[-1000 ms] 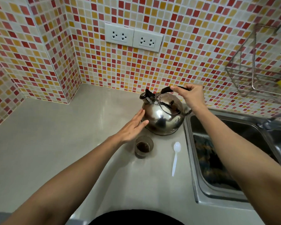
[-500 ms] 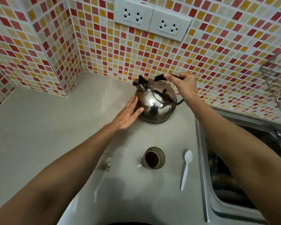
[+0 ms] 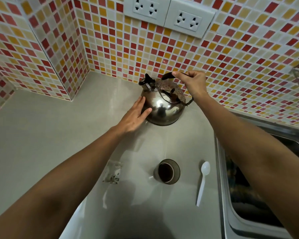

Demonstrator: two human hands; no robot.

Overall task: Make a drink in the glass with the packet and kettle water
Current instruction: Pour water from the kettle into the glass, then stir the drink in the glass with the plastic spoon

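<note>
Head view: no readable writing or brand on anything. Right hand clamped on the black handle of the round, shiny steel kettle, which sits on the smooth grey counter. Left hand flat, fingers apart, against the kettle's side. Glass holds dark contents, between the clear crumpled packet and white plastic spoon.

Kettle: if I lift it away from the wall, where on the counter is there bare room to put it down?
The counter is bare left of the left hand, out to the tiled corner. Bare too between kettle and glass. Crowded nearer: packet, glass and spoon lie in a row, with the sink right.
</note>
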